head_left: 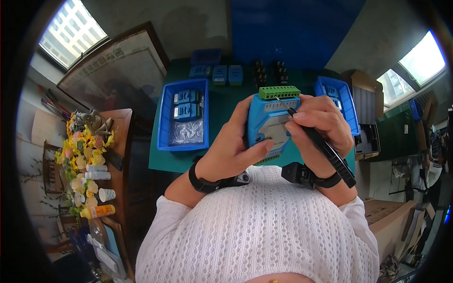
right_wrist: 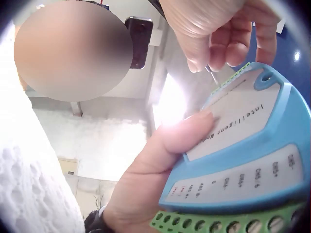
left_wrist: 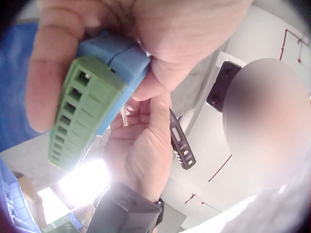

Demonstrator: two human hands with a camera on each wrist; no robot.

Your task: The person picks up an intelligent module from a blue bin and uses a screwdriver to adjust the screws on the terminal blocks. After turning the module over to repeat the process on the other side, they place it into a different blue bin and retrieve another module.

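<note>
1. Closest to the head camera is the white knitted top (head_left: 264, 231) of the person I am watching. Both wrists, each wearing a black strap, rise from it toward 12 o'clock.
2. Her left hand (head_left: 229, 153) grips the blue plastic module (head_left: 269, 122), with the thumb curled across its pale printed face and the fingers wrapped behind. The module is held in the air before the chest, above the green mat (head_left: 226, 113), and touches nothing but the hands and the tool.
3. Her right hand (head_left: 318, 125) pinches a black-handled screwdriver (head_left: 330, 155) like a pen. The handle trails off to 5 o'clock. The thin shaft points to 10 o'clock, with its tip at the green terminal strip (head_left: 279, 92) along the module's top edge.
4. At 9 o'clock from the module, a blue plastic tray (head_left: 165, 118) holds more modules and a clear bag. A second blue tray (head_left: 348, 101) sits at 3 o'clock, and yellow flowers (head_left: 82, 146) stand far out at 8 o'clock.
5. As I judge it, the main risk is the tip skidding off a small screw, since nothing braces the module. A slip toward 9 o'clock could jab the left fingers.
6. Hard pushing with the shaft tilted could chew the screw slot or lever the strip loose. A one-handed grip could also let the module twist and drop onto the mat.
</note>
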